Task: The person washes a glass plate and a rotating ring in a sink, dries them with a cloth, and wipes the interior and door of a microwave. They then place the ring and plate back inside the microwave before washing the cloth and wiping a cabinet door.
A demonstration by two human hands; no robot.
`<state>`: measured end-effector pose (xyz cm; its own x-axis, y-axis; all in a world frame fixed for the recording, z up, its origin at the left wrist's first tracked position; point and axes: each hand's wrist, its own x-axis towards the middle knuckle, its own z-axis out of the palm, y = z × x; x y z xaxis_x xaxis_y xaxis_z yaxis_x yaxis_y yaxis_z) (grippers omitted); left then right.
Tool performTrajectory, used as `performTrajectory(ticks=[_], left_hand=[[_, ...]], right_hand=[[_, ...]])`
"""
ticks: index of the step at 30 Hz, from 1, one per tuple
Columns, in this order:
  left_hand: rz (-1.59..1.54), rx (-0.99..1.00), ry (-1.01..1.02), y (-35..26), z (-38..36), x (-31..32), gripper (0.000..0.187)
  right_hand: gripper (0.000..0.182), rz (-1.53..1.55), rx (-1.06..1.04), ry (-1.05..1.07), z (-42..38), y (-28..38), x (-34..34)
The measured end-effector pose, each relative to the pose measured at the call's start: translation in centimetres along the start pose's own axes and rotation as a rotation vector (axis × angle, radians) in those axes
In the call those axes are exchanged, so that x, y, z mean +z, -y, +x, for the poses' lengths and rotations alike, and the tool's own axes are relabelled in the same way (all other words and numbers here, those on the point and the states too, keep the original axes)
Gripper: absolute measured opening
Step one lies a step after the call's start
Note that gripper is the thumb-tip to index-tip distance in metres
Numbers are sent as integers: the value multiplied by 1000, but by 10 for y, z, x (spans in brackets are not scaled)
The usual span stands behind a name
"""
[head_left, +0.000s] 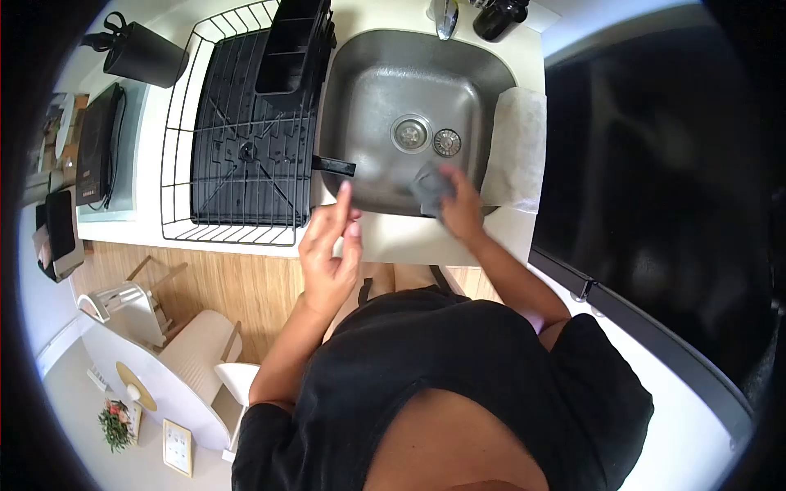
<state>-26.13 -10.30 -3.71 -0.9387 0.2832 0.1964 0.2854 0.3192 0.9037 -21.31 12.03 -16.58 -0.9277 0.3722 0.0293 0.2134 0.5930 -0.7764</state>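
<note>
My right hand [460, 204] is closed on a grey cloth [427, 188] over the near edge of the steel sink [352, 98]; motion blurs it a little. My left hand [329, 254] holds nothing. Its index finger points up and the other fingers are loosely bent, just below the black drain spout [336, 166] that juts from the dish rack's tray over the sink rim. Inside the sink are the drain [411, 133] and, beside it, a round metal strainer [447, 142].
Left of the sink stands a black wire dish rack [182, 186] with a black tray [221, 155] and a utensil holder [286, 72]. A whitish cloth [516, 147] lies at the sink's right edge. A faucet [444, 18] and dark bottle [498, 20] are behind.
</note>
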Motion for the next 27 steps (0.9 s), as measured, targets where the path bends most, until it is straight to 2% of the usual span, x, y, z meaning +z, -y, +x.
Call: performTrajectory(ticks=[1, 2, 4, 6, 8, 9, 11, 12, 16, 17, 18, 19, 21, 23, 25, 27], left_hand=[[46, 114, -56, -3, 1, -12, 42], [107, 107, -66, -2, 1, -27, 43], [194, 102, -151, 6, 3, -50, 42], [272, 63, -200, 15, 2, -68, 42], [372, 58, -229, 21, 1, -80, 40], [379, 69, -235, 23, -3, -85, 40], [374, -43, -205, 29, -11, -92, 36], [347, -62, -224, 35, -15, -94, 36], [315, -89, -284, 40, -18, -94, 37], [351, -80, -268, 43, -17, -94, 37], [394, -80, -251, 45, -16, -94, 38], [397, -82, -255, 44, -15, -94, 38], [334, -111, -285, 43, -12, -90, 40], [373, -92, -272, 43, -11, -89, 40], [415, -76, -260, 41, -11, -87, 41], [424, -88, -239, 42, -7, -84, 41]], right_hand=[[41, 312, 285, -46, 23, -6, 2], [37, 628, 562, -91, 52, -13, 4], [37, 1027, 777, -233, 116, -13, -5], [39, 1419, 730, -408, 183, -55, -1], [40, 1731, 676, -484, 229, -58, -5], [40, 1743, 667, -477, 255, -67, 6], [57, 1679, 808, -736, 296, -82, 33], [57, 1691, 803, -726, 310, -81, 46], [73, 1791, 551, -338, 323, -11, 124], [71, 1759, 762, -325, 314, 21, 143], [72, 1685, 944, -134, 324, 17, 180], [69, 1485, 926, 71, 329, 3, 232], [67, 1310, 724, 306, 276, 17, 233], [57, 929, 829, 471, 218, 27, 221], [47, 832, 909, 485, 169, 34, 218], [42, 836, 953, 449, 183, 3, 246]])
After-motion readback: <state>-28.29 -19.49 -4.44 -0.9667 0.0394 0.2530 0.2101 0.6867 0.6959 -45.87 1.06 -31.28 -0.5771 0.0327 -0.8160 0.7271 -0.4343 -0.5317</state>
